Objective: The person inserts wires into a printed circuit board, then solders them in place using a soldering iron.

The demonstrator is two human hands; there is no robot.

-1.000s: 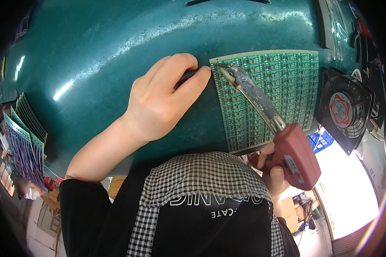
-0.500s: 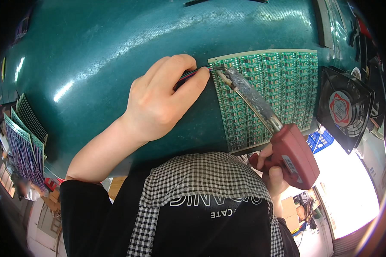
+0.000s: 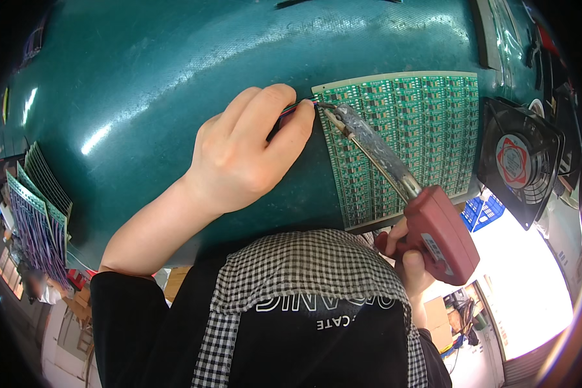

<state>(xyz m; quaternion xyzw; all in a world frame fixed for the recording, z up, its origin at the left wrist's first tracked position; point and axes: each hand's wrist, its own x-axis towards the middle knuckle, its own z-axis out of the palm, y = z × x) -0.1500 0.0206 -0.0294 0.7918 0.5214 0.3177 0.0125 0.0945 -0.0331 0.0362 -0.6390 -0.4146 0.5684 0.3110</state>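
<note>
My left hand [image 3: 236,152] pinches a few thin coloured wires [image 3: 290,110] between thumb and fingers. Their ends reach the upper left corner of a green circuit board panel [image 3: 410,126], which lies on the mat and carries rows of small components. Wrapped round the handle of a red soldering gun [image 3: 441,234], my right hand [image 3: 416,270] is at the panel's near edge. The gun's metal barrel slants across the panel, and a thin tube runs alongside it. Its tip is at the wire ends, just by my left fingertips; the exact contact is too small to make out.
A green mat [image 3: 136,77] covers the bench. Boards with purple wires [image 3: 39,226] stand at the left edge. To the right of the panel is a black fan [image 3: 520,161], with a blue crate [image 3: 482,212] below the bench edge.
The soldering gun has shifted slightly to the left, its tip closer to my left fingertips. The panel has moved a little away from me. My left hand still pinches the wires.
</note>
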